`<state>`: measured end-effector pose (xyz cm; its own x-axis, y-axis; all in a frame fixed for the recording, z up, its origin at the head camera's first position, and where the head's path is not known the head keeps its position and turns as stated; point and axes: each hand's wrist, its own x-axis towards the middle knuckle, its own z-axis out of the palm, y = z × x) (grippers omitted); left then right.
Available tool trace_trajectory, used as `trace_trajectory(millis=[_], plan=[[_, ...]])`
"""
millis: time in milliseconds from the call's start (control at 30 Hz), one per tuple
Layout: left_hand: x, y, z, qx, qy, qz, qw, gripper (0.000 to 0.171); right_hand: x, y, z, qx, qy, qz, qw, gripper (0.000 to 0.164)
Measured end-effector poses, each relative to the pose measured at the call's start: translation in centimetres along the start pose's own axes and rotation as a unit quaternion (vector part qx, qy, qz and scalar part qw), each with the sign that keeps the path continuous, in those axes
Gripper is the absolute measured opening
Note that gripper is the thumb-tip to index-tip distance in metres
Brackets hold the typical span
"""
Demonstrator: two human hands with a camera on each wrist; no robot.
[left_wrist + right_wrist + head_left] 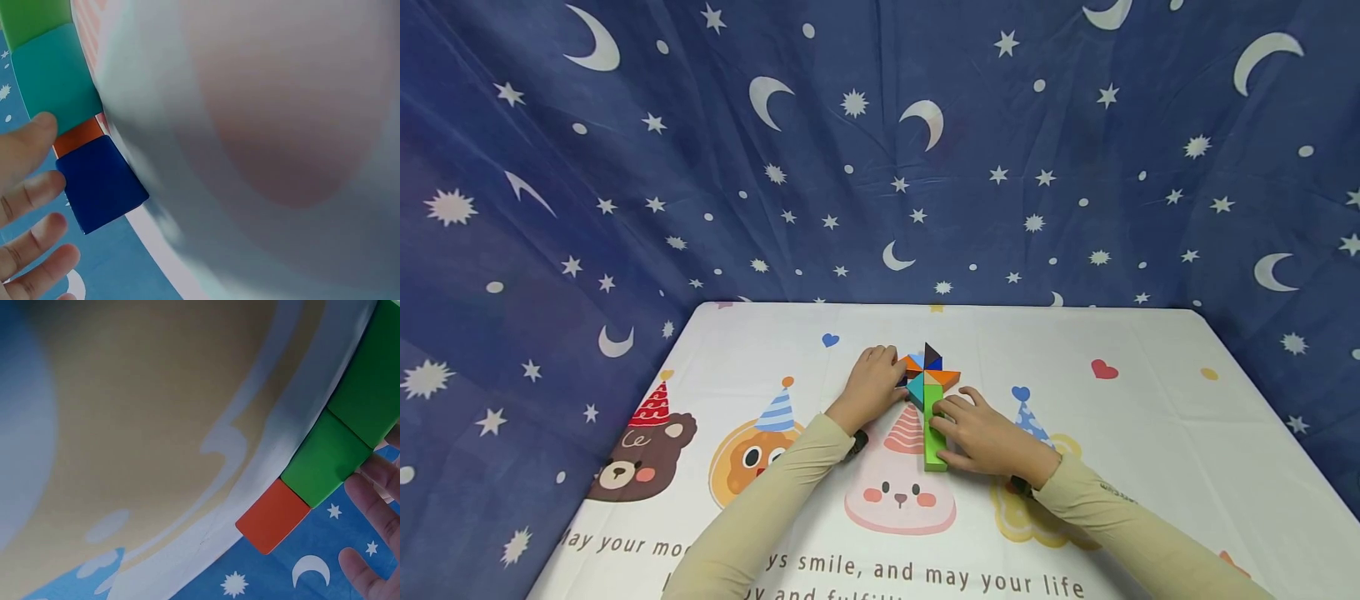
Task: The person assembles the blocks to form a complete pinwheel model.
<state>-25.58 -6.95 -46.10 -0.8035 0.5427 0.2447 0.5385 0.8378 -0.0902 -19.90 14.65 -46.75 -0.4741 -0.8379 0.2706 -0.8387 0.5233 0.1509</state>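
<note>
On the white cloth, several triangular blocks in orange, blue, dark and teal form a pinwheel (pixel 934 365). Below its middle runs a straight green strip of blocks (pixel 933 454). My left hand (pixel 868 387) lies at the pinwheel's left side. In the left wrist view its thumb touches the teal block (pixel 56 78), and the index fingertip meets the dark blue block (pixel 103 184). Beside the strip's right side is my right hand (pixel 987 435), fingers loosely bent. The right wrist view shows fingertips against the green blocks (pixel 328 456), with an orange block (pixel 273 516) at the strip's end.
The table (pixel 1150 400) wears a white cloth printed with cartoon animals, hearts and lettering. A dark blue curtain (pixel 820 167) with moons and stars hangs behind it and along both sides.
</note>
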Motion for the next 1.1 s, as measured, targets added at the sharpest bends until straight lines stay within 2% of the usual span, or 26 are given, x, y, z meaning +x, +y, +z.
trace_trajectory(millis=[300, 467, 633, 800, 967, 1100], plan=[[-0.3, -0.7, 0.2, 0.000, 0.000, -0.002, 1.0000, 0.039, 0.0, 0.0, 0.1, 0.002, 0.001, 0.001, 1.000, 0.034], [-0.6, -1.3, 0.1, -0.005, -0.011, -0.028, 0.9995, 0.044, 0.0, 0.0, 0.1, 0.006, -0.004, 0.005, 1.000, 0.035], [-0.7, -1.5, 0.2, 0.001, -0.027, -0.050, 0.9984, 0.038, 0.0, 0.0, 0.0, 0.009, -0.010, 0.009, 1.000, 0.035], [-0.6, -1.3, 0.4, -0.006, -0.043, -0.043, 0.9981, 0.032, -0.1, -0.1, 0.0, 0.008, 0.003, 0.005, 1.000, 0.035], [-0.5, -0.8, 0.4, -0.026, -0.045, -0.035, 0.9980, 0.028, 0.0, -0.1, 0.1, 0.007, 0.013, 0.001, 1.000, 0.035], [-0.5, -0.7, 0.3, -0.039, -0.043, -0.029, 0.9979, 0.024, 0.0, -0.1, 0.1, 0.008, 0.004, 0.004, 1.000, 0.035]])
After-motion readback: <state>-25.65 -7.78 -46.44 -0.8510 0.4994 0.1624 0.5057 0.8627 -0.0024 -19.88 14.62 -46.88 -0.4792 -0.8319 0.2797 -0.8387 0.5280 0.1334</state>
